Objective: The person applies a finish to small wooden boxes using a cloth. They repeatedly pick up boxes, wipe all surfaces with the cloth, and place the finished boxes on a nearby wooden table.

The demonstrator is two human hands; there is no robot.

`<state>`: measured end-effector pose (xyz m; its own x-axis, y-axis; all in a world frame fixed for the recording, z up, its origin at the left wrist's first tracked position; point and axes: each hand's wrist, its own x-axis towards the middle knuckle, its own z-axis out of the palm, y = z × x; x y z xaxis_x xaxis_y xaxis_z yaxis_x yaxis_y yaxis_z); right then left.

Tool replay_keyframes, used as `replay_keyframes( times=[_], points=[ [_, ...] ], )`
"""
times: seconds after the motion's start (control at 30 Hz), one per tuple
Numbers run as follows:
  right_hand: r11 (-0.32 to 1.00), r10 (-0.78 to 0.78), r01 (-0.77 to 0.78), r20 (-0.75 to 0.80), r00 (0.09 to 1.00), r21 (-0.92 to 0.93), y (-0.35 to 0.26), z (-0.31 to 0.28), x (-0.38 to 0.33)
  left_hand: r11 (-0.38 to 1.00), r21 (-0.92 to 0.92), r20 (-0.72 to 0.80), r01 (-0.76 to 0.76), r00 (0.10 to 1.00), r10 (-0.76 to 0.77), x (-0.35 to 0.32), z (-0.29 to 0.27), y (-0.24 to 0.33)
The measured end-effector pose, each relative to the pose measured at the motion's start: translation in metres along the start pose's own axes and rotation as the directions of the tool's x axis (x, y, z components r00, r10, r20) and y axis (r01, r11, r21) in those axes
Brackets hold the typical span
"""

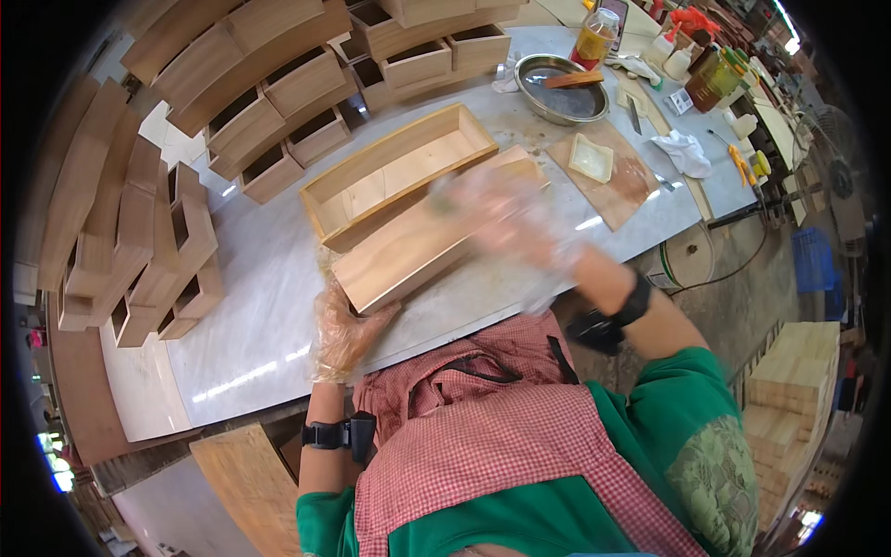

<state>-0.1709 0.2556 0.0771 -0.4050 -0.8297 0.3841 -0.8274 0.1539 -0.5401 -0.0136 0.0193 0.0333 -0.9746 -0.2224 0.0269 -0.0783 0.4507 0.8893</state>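
A long wooden drawer [408,260] lies near the table's front edge, with a smooth wooden face upward. My left hand [348,330], in a clear plastic glove, is closed around its near left end. Over its right part is my right hand [506,218], also gloved and smeared by motion. Something greenish shows at its fingertips, too blurred to name, and its fingers cannot be made out. Right behind the drawer sits an open wooden box [399,167], its hollow side up.
Stacked wooden drawers [278,116] stand at the back, with more at the left [153,241]. To the right are a metal bowl [561,90] with a wooden-handled brush across it, a small square dish [591,158] on a stained board, a white cloth [684,153] and several bottles.
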Motion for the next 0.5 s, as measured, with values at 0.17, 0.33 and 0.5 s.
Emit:
replay_keyframes(
  times=[0.17,0.33,0.5],
  points=[
    [0.996,0.083,-0.056,0.418,0.905,-0.076,-0.095,0.019,0.061,0.75,0.53,0.088,-0.397,0.905,0.417,-0.006,-0.009,-0.045],
    [0.58,0.029,0.107,0.152,0.988,-0.808,0.056,0.008,-0.004,0.998,-0.049,0.028,-0.036,0.999,0.038,0.002,0.0,-0.009],
    [0.867,0.412,-0.423,-0.095,0.906,-0.263,0.062,-0.021,-0.006,0.992,-0.125,0.0,-0.032,0.999,0.032,-0.004,0.0,-0.018]
  ],
)
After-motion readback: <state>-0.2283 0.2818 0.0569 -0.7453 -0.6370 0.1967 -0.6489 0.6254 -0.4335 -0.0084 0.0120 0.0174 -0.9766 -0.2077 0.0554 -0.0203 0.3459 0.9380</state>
